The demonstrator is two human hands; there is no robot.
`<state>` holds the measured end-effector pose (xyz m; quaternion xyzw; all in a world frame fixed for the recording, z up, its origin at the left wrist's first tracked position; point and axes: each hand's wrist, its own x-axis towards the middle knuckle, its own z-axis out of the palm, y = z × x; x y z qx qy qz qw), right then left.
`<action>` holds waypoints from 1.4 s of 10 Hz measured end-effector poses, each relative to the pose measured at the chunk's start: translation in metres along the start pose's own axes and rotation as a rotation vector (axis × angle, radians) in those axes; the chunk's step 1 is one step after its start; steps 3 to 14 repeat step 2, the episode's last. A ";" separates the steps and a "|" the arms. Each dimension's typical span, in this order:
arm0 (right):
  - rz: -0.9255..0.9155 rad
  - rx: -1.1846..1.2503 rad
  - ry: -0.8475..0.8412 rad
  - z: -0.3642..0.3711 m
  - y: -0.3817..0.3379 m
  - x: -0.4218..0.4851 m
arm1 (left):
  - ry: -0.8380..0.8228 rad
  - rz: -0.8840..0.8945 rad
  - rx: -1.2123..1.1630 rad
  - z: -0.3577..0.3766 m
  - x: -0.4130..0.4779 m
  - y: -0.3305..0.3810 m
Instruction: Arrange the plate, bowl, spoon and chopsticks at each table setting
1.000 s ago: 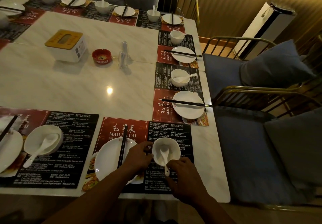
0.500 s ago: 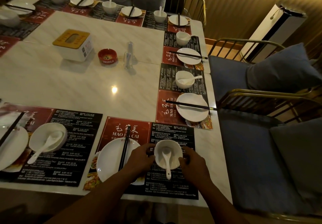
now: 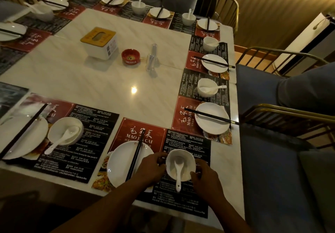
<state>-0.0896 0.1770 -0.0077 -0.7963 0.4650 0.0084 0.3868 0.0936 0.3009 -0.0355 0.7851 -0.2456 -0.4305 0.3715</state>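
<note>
The white bowl (image 3: 188, 162) stands on the black right half of the nearest placemat (image 3: 126, 133). The left hand (image 3: 151, 167) holds the bowl's left side with curled fingers. The right hand (image 3: 206, 180) seems to hold the right side the same way, but the light is dim there. A spoon (image 3: 178, 171) lies inside, with its handle over the near rim. On the placemat's left half sits the plate (image 3: 119, 162), with the chopsticks (image 3: 135, 158) across it, their tips over the placemat's red part.
</note>
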 end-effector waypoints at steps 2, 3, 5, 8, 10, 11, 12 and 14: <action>-0.071 0.022 -0.084 -0.012 0.007 0.009 | 0.109 -0.073 -0.065 0.009 -0.007 0.009; -0.071 0.022 -0.084 -0.012 0.007 0.009 | 0.109 -0.073 -0.065 0.009 -0.007 0.009; -0.071 0.022 -0.084 -0.012 0.007 0.009 | 0.109 -0.073 -0.065 0.009 -0.007 0.009; -0.071 0.022 -0.084 -0.012 0.007 0.009 | 0.109 -0.073 -0.065 0.009 -0.007 0.009; -0.071 0.022 -0.084 -0.012 0.007 0.009 | 0.109 -0.073 -0.065 0.009 -0.007 0.009; -0.071 0.022 -0.084 -0.012 0.007 0.009 | 0.109 -0.073 -0.065 0.009 -0.007 0.009; -0.071 0.022 -0.084 -0.012 0.007 0.009 | 0.109 -0.073 -0.065 0.009 -0.007 0.009; -0.071 0.022 -0.084 -0.012 0.007 0.009 | 0.109 -0.073 -0.065 0.009 -0.007 0.009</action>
